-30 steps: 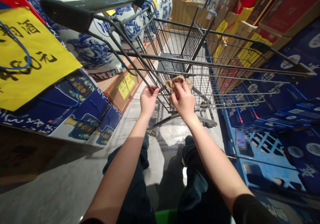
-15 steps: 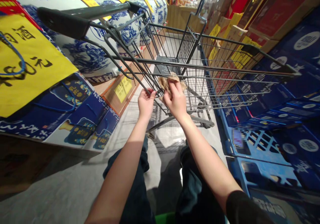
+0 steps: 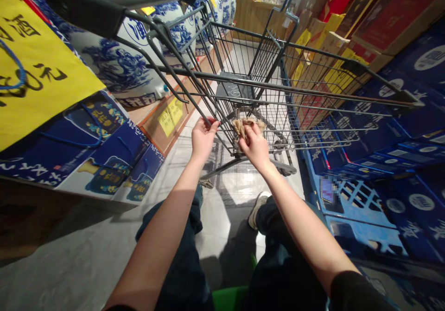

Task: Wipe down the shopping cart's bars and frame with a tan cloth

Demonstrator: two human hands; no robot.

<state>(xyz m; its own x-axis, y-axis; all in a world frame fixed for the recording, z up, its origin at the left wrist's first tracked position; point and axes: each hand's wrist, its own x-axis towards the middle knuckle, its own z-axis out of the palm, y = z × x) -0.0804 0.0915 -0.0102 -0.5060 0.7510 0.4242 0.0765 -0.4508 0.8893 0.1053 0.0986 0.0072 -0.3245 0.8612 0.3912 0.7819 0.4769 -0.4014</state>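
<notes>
A dark wire shopping cart (image 3: pixel 278 88) stands side-on before me, its handle at the upper left. My right hand (image 3: pixel 255 146) has its fingers closed on a crumpled tan cloth (image 3: pixel 239 128), pressed against the lower wires of the cart's near side. To the left, my left hand (image 3: pixel 204 138) is curled round a thin wire at the cart's handle end, thumb and fingertips meeting on it. Part of the cloth is hidden behind my right fingers.
Blue-and-white porcelain jars (image 3: pixel 118 60) line the left on a wooden ledge. Blue gift boxes (image 3: pixel 100 149) with a yellow price sign (image 3: pixel 38 70) stand nearer. At right are stacked blue cartons (image 3: pixel 413 199) and a blue plastic pallet (image 3: pixel 365 227). Something green (image 3: pixel 229 298) shows beneath me.
My right hand has moved right and slightly down along the wires with the cloth. My left hand stays at about the same place on the cart. The view has shifted a little.
</notes>
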